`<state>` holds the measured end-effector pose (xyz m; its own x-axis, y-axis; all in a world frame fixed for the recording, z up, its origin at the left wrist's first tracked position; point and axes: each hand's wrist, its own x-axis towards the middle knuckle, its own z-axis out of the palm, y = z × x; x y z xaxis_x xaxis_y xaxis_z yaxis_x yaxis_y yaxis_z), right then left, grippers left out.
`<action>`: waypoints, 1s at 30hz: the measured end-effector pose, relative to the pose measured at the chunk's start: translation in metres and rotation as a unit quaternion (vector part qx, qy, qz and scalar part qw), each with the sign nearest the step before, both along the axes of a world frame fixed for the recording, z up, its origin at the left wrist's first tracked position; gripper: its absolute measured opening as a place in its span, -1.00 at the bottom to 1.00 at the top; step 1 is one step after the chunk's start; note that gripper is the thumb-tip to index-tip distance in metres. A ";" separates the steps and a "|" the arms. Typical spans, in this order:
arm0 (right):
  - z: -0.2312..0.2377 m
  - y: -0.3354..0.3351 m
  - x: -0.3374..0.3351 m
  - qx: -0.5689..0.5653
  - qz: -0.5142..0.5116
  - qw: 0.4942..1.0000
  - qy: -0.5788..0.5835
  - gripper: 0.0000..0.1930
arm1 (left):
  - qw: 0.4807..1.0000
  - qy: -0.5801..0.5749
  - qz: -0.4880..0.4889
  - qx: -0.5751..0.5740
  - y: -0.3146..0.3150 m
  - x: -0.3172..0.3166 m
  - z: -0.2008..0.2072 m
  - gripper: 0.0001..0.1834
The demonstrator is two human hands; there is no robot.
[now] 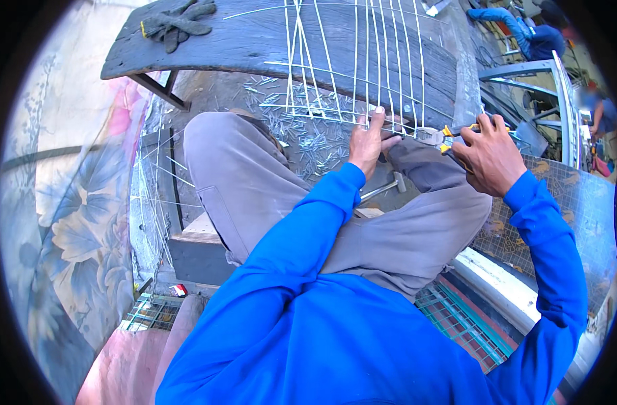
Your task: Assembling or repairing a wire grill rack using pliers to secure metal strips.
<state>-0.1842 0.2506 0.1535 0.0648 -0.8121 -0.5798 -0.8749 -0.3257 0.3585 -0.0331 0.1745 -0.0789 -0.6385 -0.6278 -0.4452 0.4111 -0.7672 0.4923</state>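
A frame of thin pale metal wires [355, 54] lies on a dark wooden bench [247, 40], with its near ends hanging over the edge toward me. My left hand [367, 142] is closed on the near cross wire, thumb up along one of the long wires. In my right hand [489, 152] are pliers [431, 136] with yellow and black handles. Their jaws are at the right end of that cross wire; whether they bite on it I cannot make out. Several long wires run away from me, some of them crossing at the left.
Dark work gloves [177, 25] lie at the bench's far left. Many cut wire bits [308, 142] litter the ground below, where a hammer [393, 185] also lies. A metal frame [558, 94] stands at right. Beyond it, two other people [538, 37] are partly seen.
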 end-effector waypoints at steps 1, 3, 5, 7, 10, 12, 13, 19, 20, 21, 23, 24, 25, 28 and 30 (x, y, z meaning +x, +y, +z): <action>0.000 0.000 -0.001 -0.005 0.004 1.000 -0.003 -0.68 | 1.000 -0.012 0.001 -0.001 0.000 0.005 0.001 -0.40; 0.004 0.000 0.001 -0.009 0.006 1.000 -0.003 -0.69 | 0.999 -0.042 0.009 -0.020 0.002 0.021 0.000 -0.33; 0.004 0.004 -0.002 -0.016 0.004 1.000 -0.006 -0.69 | 0.996 -0.080 0.027 -0.034 0.003 0.041 0.008 -0.20; 0.004 0.004 -0.003 -0.023 0.003 1.000 -0.010 -0.69 | 0.991 -0.101 0.087 -0.019 -0.010 0.057 0.010 -0.20; 0.002 0.008 -0.003 -0.021 -0.011 1.000 -0.005 -0.69 | 0.966 -0.143 0.210 -0.046 -0.032 0.077 0.008 -0.24; -0.001 0.010 -0.007 -0.056 0.012 0.998 -0.029 -0.68 | 0.966 -0.119 0.228 -0.038 -0.046 0.088 0.002 -0.44; 0.002 0.008 -0.004 -0.048 0.003 0.998 -0.028 -0.68 | 0.971 -0.101 0.213 -0.045 -0.049 0.092 -0.001 -0.49; 0.004 0.015 -0.007 -0.063 -0.002 0.997 -0.046 -0.67 | 0.974 -0.086 0.199 -0.059 -0.052 0.086 -0.004 -0.62; 0.005 0.017 -0.008 -0.080 0.003 0.995 -0.054 -0.67 | 0.974 -0.086 0.200 -0.063 -0.052 0.085 -0.004 -0.63; 0.006 0.018 -0.008 -0.081 0.002 0.995 -0.055 -0.67 | 0.973 -0.094 0.196 -0.073 -0.052 0.086 -0.001 -0.63; 0.010 0.022 -0.007 -0.075 -0.019 0.997 -0.030 -0.60 | 0.973 -0.102 0.190 -0.079 -0.051 0.087 0.000 -0.64; 0.012 0.024 -0.007 -0.076 -0.020 0.996 -0.032 -0.60 | 0.973 -0.108 0.187 -0.084 -0.052 0.087 0.000 -0.64; 0.014 0.026 -0.007 -0.084 -0.027 0.995 -0.036 -0.59 | 0.973 -0.110 0.186 -0.086 -0.052 0.088 -0.001 -0.64; 0.014 0.036 -0.012 -0.105 -0.057 0.990 -0.069 -0.57 | 0.972 -0.113 0.184 -0.091 -0.051 0.089 -0.003 -0.63; 0.011 0.042 -0.014 -0.119 -0.079 0.985 -0.098 -0.57 | 0.973 -0.108 0.180 -0.095 -0.051 0.091 -0.005 -0.66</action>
